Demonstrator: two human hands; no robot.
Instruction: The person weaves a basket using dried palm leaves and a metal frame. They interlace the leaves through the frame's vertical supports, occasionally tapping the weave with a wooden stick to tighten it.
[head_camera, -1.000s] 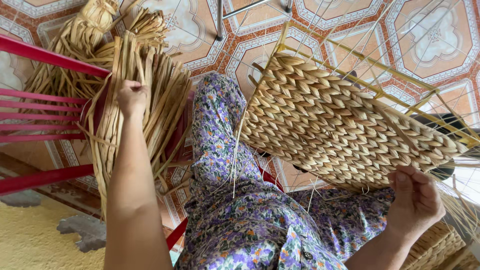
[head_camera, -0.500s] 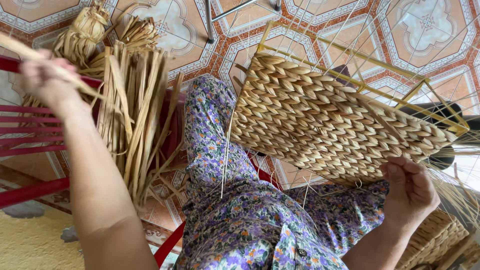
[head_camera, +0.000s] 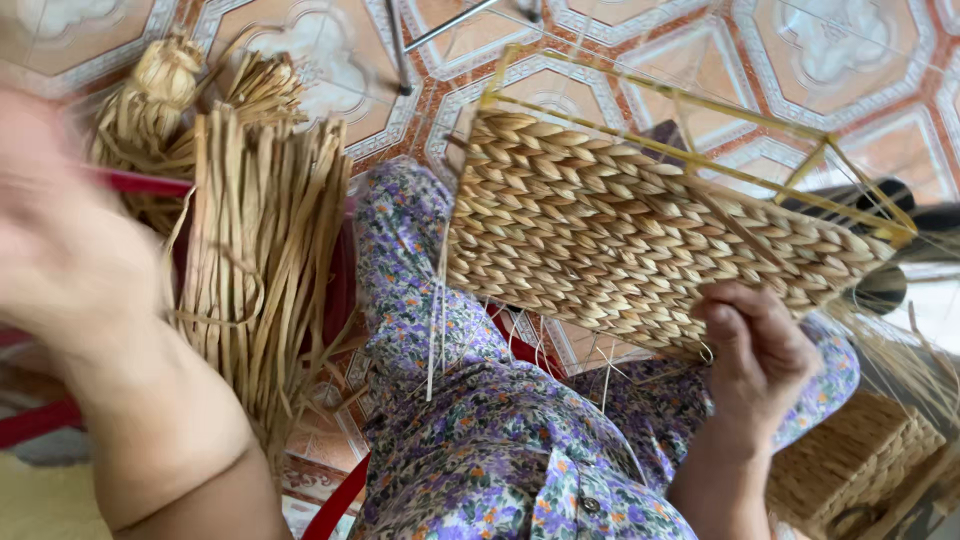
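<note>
The woven panel (head_camera: 640, 245) rests tilted across your lap, over the flowered trousers (head_camera: 470, 440), stretched on a thin yellow wire frame (head_camera: 700, 125) whose far bars stand bare above the finished rows. It is tight, plump herringbone plaiting in dry straw-coloured fibre, with loose thin strands (head_camera: 436, 330) hanging from its near edge.

Your right hand (head_camera: 755, 355) is closed on the panel's lower edge, fingers curled under and thumb on top, so it alone steadies the work. Your left hand (head_camera: 60, 240) is raised close to the camera and blurred; I cannot tell whether it is open or holding a strand.

I judge the main risk to be the panel twisting or sliding off your knee, since only one corner is pinched and the frame overhangs. The dangling strands could also snag and pull a row loose.

Just beside your left arm a bundle of dried fibre (head_camera: 265, 270) lies draped over a red chair (head_camera: 130, 182), with knotted hanks (head_camera: 165, 80) behind it on the patterned tile floor (head_camera: 850, 60). A finished woven basket (head_camera: 860, 465) sits by your right elbow.
</note>
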